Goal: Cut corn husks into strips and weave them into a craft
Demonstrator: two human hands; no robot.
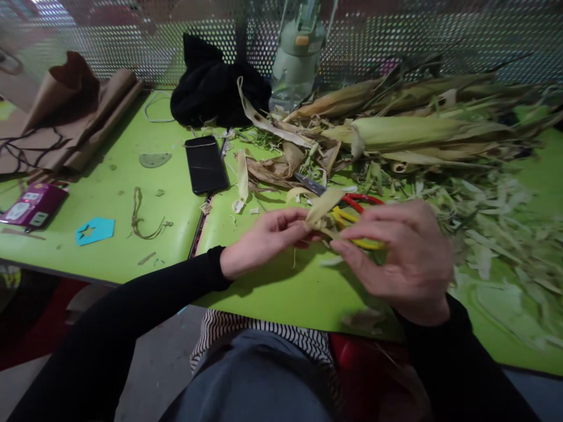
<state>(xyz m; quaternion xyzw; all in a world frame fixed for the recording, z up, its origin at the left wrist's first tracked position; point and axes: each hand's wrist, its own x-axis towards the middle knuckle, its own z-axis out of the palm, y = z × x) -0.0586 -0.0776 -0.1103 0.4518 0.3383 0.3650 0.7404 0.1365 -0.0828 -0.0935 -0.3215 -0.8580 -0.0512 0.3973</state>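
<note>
Two hands meet over the near edge of the green table (272,293); left hand (268,234) pinches one end of a pale husk strip (323,208) between thumb and fingertips, narrow grip; right hand (396,258) closes thumb and forefinger on the other end, remaining fingers loosely curled, slightly blurred. Strip sits raised between the hands, folded upward at its middle, just in front of the scissors (358,202); cannot tell whether the right fingers touch the yellow handle loop.

Judgement on the handling: dry husk looks brittle and likely tears along its grain; pinches kept close together and the pull kept even along the length should hold it whole; a twist across the grain risks splitting it.

Surroundings: unhusked corn ears (417,132) piled at the far right; loose husk scraps (505,234) spread over the right side, near the right wrist, easy to drag along; scissors blade points left towards the phone (206,164); black cloth (215,88) and green bottle (299,53) against the mesh wall (440,35); brown paper (65,117), purple packet (33,205), blue star tag (94,230) and a bit of twine (145,220) well apart to the left.
</note>
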